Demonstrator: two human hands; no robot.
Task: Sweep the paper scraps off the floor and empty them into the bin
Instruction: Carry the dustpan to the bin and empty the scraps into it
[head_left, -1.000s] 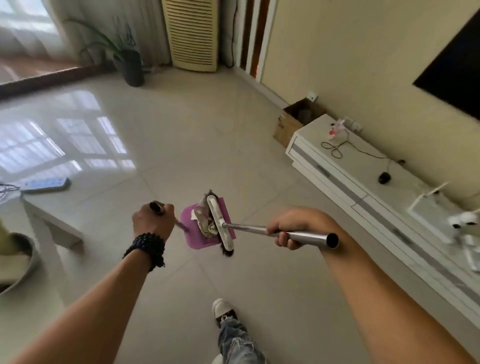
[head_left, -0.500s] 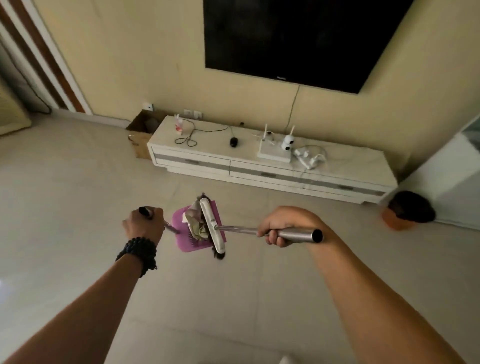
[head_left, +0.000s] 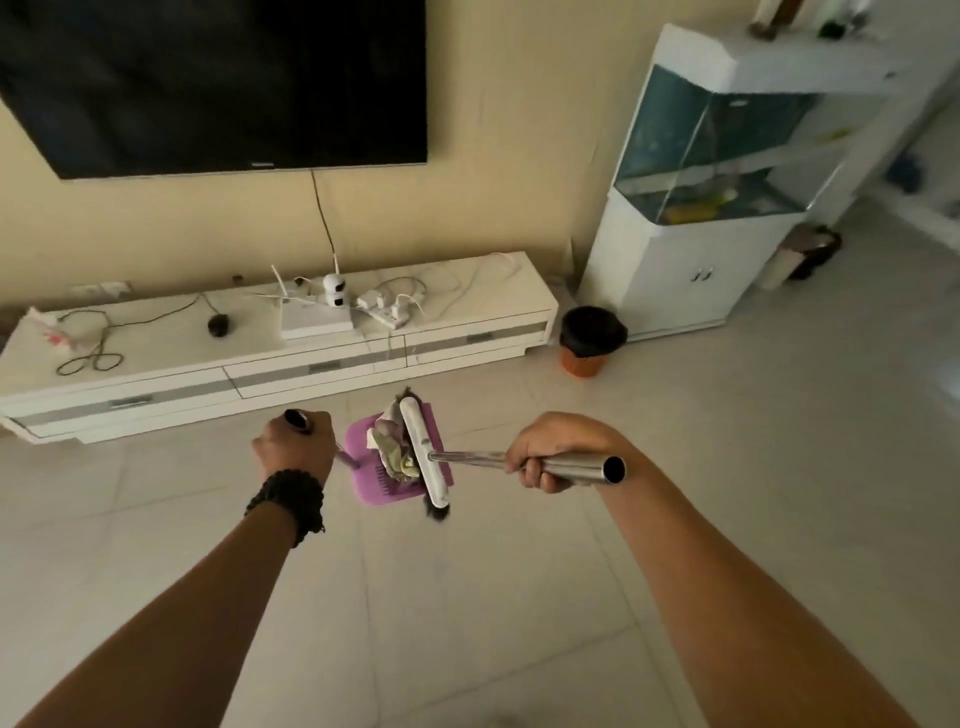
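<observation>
My left hand (head_left: 297, 446) grips the handle of a purple dustpan (head_left: 373, 483), held above the floor. Crumpled paper scraps (head_left: 396, 451) lie in the pan. My right hand (head_left: 545, 451) grips the metal handle of a broom (head_left: 425, 457), whose white head rests across the pan and presses the scraps in. An orange bin (head_left: 589, 340) with a black liner stands on the floor ahead and to the right, between the TV cabinet and the fish tank stand.
A low white TV cabinet (head_left: 156, 384) runs along the wall ahead, with cables, a router and a camera on top. A white fish tank stand (head_left: 675, 280) is at the right, a second bin (head_left: 802, 254) beside it. Tiled floor (head_left: 467, 597) lies beneath me.
The view has swung to the right: window and plant gave way to the TV wall, then the orange bin and fish tank came closer. Both hands keep holding pan and broom together.
</observation>
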